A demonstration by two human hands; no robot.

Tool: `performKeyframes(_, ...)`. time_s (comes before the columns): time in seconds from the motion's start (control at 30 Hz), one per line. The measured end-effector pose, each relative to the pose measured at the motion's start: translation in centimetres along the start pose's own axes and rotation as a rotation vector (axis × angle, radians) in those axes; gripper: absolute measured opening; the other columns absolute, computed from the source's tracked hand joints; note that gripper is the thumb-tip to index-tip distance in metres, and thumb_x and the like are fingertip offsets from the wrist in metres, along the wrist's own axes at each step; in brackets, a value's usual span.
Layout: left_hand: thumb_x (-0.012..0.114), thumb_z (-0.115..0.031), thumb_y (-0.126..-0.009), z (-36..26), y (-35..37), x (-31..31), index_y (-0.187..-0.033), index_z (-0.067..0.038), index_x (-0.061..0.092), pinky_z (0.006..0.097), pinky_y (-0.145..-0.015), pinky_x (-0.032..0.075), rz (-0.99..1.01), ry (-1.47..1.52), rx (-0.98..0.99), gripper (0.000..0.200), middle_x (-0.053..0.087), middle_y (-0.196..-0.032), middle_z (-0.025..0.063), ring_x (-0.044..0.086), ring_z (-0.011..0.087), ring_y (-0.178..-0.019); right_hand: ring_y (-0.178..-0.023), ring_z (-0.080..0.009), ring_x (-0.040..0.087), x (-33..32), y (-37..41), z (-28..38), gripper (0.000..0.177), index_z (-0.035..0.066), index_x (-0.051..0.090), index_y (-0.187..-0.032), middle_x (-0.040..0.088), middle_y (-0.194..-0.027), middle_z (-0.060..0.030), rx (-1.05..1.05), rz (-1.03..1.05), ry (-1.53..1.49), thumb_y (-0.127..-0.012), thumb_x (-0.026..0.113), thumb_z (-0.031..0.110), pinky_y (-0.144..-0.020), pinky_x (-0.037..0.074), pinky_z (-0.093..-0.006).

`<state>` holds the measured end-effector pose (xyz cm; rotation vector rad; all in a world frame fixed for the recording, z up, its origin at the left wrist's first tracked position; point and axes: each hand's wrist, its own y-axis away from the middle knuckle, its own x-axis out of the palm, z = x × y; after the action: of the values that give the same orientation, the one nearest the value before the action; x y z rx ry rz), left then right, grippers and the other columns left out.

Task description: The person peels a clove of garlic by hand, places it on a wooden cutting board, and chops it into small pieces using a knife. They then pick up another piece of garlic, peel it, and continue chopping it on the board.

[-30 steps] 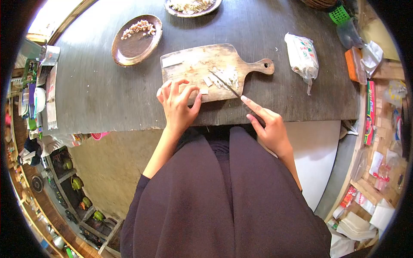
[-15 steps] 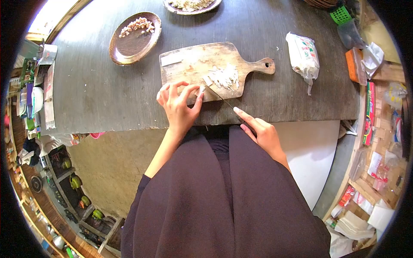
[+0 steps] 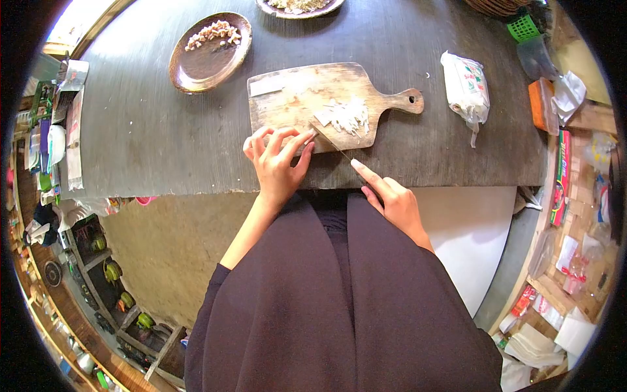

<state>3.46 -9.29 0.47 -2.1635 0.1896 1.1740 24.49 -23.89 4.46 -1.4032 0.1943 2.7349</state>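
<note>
My right hand point(image 3: 392, 202) is wrapped round the handle of a thin knife point(image 3: 337, 147), the forefinger stretched along its back. The blade crosses the front edge of a wooden cutting board point(image 3: 284, 108). Beside the knife tip, my left hand point(image 3: 277, 160) has its thumb and fingertips drawn together at the board's near edge; what they pinch is too small and covered to name. Whitish thin strips point(image 3: 349, 117) lie in a loose heap just beyond the blade. A flat pale slab point(image 3: 268, 85) rests at the board's far left corner.
Beyond the board stand a brown plate point(image 3: 204, 68) with small pinkish-brown pieces and another plate point(image 3: 297, 14) heaped with pale shreds. To the right lies a white plastic packet point(image 3: 465, 88). An orange-sided container point(image 3: 543, 106) and a green basket point(image 3: 523, 29) sit at the table's right edge.
My left fingers have shifted slightly and now sit lower against the board beside the blade. The knife has moved a little with my right hand. The whole view has shifted slightly.
</note>
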Motion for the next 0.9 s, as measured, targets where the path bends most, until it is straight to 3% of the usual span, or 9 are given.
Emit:
performKeyframes(0.03,0.085,-0.025,-0.079,-0.1,-0.1,0.0,-0.106,-0.027,0.079,0.0464,-0.104,0.03,0.0,0.0,-0.001,0.028,0.069,-0.108,-0.006,0.053,0.0267,-0.116,-0.057,-0.029,0.062,0.3,0.0,-0.2,0.057,0.043,0.05,-0.151,0.053,-0.071,-0.0082,-0.047,-0.059,0.0,-0.098,0.068,0.031,-0.054,0.054,-0.0431)
performKeyframes(0.27,0.084,-0.024,-0.079,-0.4,-0.5,0.4,-0.097,-0.023,0.078,0.0453,-0.101,0.031,-0.039,0.007,-0.039,0.019,0.071,-0.104,-0.0076,0.053,0.0256,-0.111,-0.055,-0.0274,0.062,-0.3,0.3,0.5,0.058,0.043,0.051,-0.151,0.052,-0.07,-0.0069,-0.059,-0.069,0.035,-0.098,0.069,0.031,-0.053,0.054,-0.0418)
performKeyframes(0.33,0.083,-0.023,-0.079,-0.4,-0.5,0.3,-0.096,-0.022,0.077,0.0452,-0.101,0.031,-0.038,0.001,-0.035,0.017,0.071,-0.102,-0.0076,0.054,0.0256,-0.11,-0.068,-0.0315,0.065,-0.8,0.3,1.1,0.054,0.035,0.056,-0.148,0.059,-0.077,-0.012,0.045,0.045,0.017,-0.098,0.068,0.02,-0.067,0.054,-0.0446)
performKeyframes(0.47,0.083,-0.023,-0.079,-0.4,-0.5,0.4,-0.095,-0.022,0.077,0.0455,-0.101,0.031,-0.037,0.006,-0.028,0.017,0.071,-0.103,-0.0076,0.054,0.0253,-0.109,-0.067,-0.0318,0.064,-0.5,0.4,0.9,0.054,0.036,0.056,-0.149,0.057,-0.076,-0.0118,0.029,0.043,0.026,-0.098,0.068,0.021,-0.066,0.054,-0.0451)
performKeyframes(0.57,0.083,-0.023,-0.079,-0.3,-0.4,0.6,-0.093,-0.022,0.077,0.0456,-0.1,0.031,-0.035,0.013,-0.03,0.016,0.071,-0.102,-0.0076,0.054,0.0252,-0.109,-0.065,-0.0321,0.062,-0.1,0.7,0.8,0.054,0.037,0.055,-0.149,0.055,-0.074,-0.0112,0.021,0.025,0.052,-0.098,0.068,0.022,-0.064,0.053,-0.0451)
performKeyframes(0.63,0.083,-0.023,-0.079,-0.2,-0.3,0.8,-0.093,-0.022,0.076,0.0456,-0.1,0.032,-0.033,0.016,-0.031,0.015,0.071,-0.102,-0.0076,0.054,0.0252,-0.109,-0.053,-0.0275,0.061,1.0,0.9,0.2,0.057,0.044,0.05,-0.151,0.051,-0.07,-0.0064,-0.065,-0.076,0.118,-0.097,0.069,0.034,-0.05,0.054,-0.0414)
performKeyframes(0.9,0.083,-0.021,-0.079,-0.2,-0.3,0.8,-0.092,-0.022,0.076,0.0456,-0.1,0.032,-0.047,0.025,-0.025,0.016,0.07,-0.101,-0.0076,0.055,0.0256,-0.109,-0.05,-0.0255,0.059,2.0,-0.3,0.0,0.057,0.045,0.052,-0.15,0.049,-0.069,-0.0057,-0.077,-0.146,0.171,-0.097,0.07,0.033,-0.048,0.053,-0.0399)
